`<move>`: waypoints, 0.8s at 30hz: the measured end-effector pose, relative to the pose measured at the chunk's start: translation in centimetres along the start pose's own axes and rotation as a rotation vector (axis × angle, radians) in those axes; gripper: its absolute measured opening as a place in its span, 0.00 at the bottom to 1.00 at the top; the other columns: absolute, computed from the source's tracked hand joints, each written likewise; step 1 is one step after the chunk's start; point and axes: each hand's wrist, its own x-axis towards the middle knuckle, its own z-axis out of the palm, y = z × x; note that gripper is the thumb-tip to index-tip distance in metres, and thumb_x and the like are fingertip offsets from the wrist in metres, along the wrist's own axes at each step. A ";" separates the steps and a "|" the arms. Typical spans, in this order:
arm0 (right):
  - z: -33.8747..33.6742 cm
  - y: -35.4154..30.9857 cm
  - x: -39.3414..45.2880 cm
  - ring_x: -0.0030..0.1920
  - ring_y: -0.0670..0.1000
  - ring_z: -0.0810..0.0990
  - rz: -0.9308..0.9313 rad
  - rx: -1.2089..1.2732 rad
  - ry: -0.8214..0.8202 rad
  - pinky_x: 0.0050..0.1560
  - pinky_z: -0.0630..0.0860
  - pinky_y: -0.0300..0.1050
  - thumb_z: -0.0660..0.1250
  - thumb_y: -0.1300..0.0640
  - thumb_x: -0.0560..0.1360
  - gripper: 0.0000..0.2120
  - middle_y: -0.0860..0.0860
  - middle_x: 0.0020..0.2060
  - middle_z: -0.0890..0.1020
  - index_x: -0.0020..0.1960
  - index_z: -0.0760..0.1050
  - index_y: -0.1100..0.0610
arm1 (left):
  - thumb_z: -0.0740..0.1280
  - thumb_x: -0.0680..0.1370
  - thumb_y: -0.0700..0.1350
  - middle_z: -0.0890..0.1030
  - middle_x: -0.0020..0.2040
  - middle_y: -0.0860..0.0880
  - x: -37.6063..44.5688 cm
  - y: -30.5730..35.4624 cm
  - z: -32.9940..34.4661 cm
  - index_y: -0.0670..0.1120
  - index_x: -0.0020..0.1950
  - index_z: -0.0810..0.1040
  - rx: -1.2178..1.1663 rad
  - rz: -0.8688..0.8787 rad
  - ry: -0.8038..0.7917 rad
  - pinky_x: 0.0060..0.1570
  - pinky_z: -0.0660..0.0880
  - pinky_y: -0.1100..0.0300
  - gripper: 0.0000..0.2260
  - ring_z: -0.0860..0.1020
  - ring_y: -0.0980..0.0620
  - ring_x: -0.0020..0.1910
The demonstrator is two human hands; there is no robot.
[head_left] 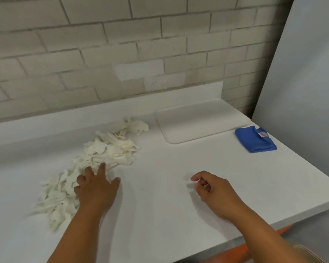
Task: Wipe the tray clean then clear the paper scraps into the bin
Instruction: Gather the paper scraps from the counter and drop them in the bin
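Paper scraps (95,162): left hand (97,188) splayed flat on them; right hand (213,188) loosely curled, holding nothing.

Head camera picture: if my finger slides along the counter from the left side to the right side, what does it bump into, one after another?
Paper scraps → left hand, fingers spread on the edge of the scraps → white tray → right hand, loosely curled and holding nothing → folded blue cloth.

A single head-worn wide-angle view looks forward and down, from close above, onto a white smooth countertop (169,186), facing a pale painted brick wall (103,44) that runs along the counter's far edge.
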 end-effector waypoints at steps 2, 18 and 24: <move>0.9 -0.9 0.6 0.39 0.45 0.80 -0.003 -0.009 -0.004 0.40 0.76 0.34 0.62 0.54 0.79 0.08 0.45 0.42 0.79 0.52 0.76 0.42 | 0.57 0.74 0.66 0.55 0.76 0.43 1.9 -0.8 -0.3 0.56 0.76 0.50 0.005 -0.018 -0.063 0.67 0.62 0.44 0.35 0.59 0.37 0.71; 10.9 -9.5 8.8 0.57 0.47 0.72 -0.278 -0.325 -0.099 0.57 0.70 0.40 0.64 0.49 0.77 0.13 0.45 0.56 0.75 0.62 0.73 0.46 | 0.69 0.74 0.42 0.78 0.40 0.60 5.0 -5.0 -3.2 0.52 0.42 0.80 -0.504 0.345 -0.076 0.32 0.67 0.76 0.04 0.74 0.67 0.34; 15.4 -14.0 15.1 0.70 0.55 0.59 -0.296 -0.459 -0.058 0.67 0.66 0.50 0.65 0.45 0.75 0.25 0.50 0.71 0.63 0.71 0.65 0.44 | 0.69 0.73 0.41 0.80 0.42 0.59 5.0 -7.3 -3.7 0.53 0.40 0.79 -0.554 0.320 -0.078 0.36 0.68 0.72 0.06 0.77 0.61 0.40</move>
